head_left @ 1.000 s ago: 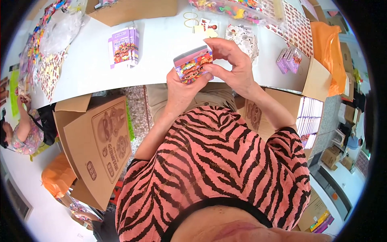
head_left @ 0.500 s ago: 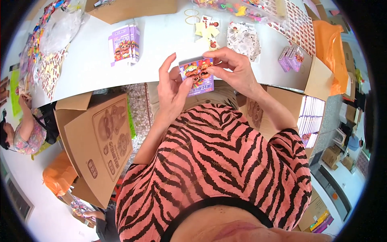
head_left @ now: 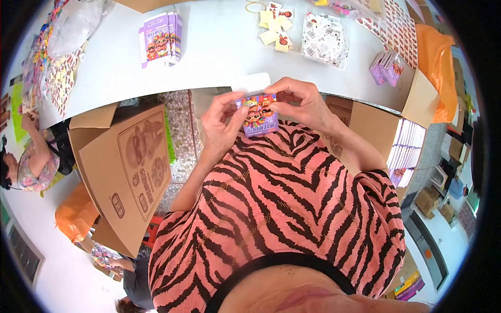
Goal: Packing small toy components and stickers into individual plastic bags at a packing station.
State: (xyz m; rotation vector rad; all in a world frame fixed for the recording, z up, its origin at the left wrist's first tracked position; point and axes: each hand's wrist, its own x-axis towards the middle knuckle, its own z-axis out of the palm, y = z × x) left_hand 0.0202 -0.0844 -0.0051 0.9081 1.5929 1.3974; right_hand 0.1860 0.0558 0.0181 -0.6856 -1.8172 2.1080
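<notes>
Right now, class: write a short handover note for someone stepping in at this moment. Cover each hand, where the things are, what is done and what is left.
Left hand: fingers grip the left edge of the small purple box.
Right hand: fingers pinch the box's top right edge.
The box is held in the air at chest height, short of the white table.
Done: a stack of flat purple boxes lies on the table; more small purple boxes stand at its right.
Left: the held box is not yet set down.
</notes>
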